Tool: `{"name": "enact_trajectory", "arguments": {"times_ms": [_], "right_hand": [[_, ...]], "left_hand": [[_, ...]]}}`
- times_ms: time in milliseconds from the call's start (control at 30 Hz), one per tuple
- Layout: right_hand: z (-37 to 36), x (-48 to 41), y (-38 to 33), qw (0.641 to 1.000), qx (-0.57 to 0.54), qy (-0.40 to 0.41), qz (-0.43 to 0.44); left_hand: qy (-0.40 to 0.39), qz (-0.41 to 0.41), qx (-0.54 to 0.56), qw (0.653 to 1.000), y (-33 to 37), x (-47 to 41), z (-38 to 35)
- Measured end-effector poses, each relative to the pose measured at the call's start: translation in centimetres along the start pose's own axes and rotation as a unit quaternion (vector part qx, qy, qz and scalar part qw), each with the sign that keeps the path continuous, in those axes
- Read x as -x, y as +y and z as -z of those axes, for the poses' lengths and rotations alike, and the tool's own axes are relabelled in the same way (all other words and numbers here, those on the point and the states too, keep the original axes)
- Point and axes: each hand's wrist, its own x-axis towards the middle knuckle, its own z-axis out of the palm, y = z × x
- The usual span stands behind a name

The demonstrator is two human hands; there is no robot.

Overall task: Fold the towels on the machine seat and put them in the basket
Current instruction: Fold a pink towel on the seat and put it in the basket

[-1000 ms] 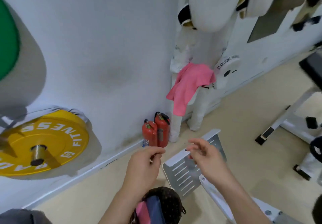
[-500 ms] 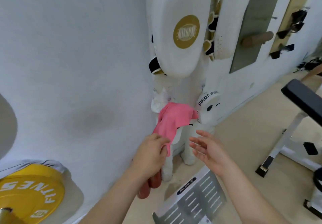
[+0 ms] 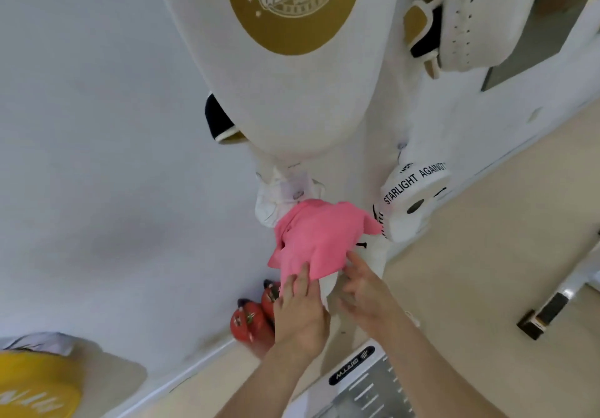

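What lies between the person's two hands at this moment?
In the head view, the lower edge of the pink towel and the white padded post under it lie between the left hand and the right hand.

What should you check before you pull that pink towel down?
1. Left hand on pink towel: ok, fingers touch its lower edge.
2. Right hand on towel: ok, fingertips at the same edge.
3. Towel gripped: not ok, fingers of both hands look straight.
4. Towel free at the top: cannot tell, it drapes over white padding.
5. Red fire extinguishers clear of the towel: ok, they stand lower down, apart from it.
6. Basket ready: cannot tell, none in view.
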Motion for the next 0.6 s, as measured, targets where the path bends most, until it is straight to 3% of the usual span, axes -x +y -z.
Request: {"name": "enact_trajectory", "arguments": {"times_ms": [100,167,300,467,600], "right_hand": [[-0.5,-1.3,-0.5,0.988,0.079,0.099,0.082],[-1.1,-1.5,-1.0,0.956,0.194,0.154,0.157],[-2.8,-1.3,-2.5,0.882,0.371,0.139,0.253],[-4.2,-0.9,-5.3,0.847,0.319,0.205,0.374],[-2.6,1.7,-9.1,0.887,0.201,0.214,0.356]], "left_hand": [[0.1,-0.047,0.081,0.991,-0.1,0.0,0.9],[0.166,-0.054,0.198,0.965,0.5,0.4,3.1],[0.23,0.0,0.389,0.892,2.2,0.3,8.9],[0.281,-0.066,0.452,0.844,2.7,0.6,15.2],[0.281,-0.1,0.466,0.833,2.2,2.9,19.1]]}}
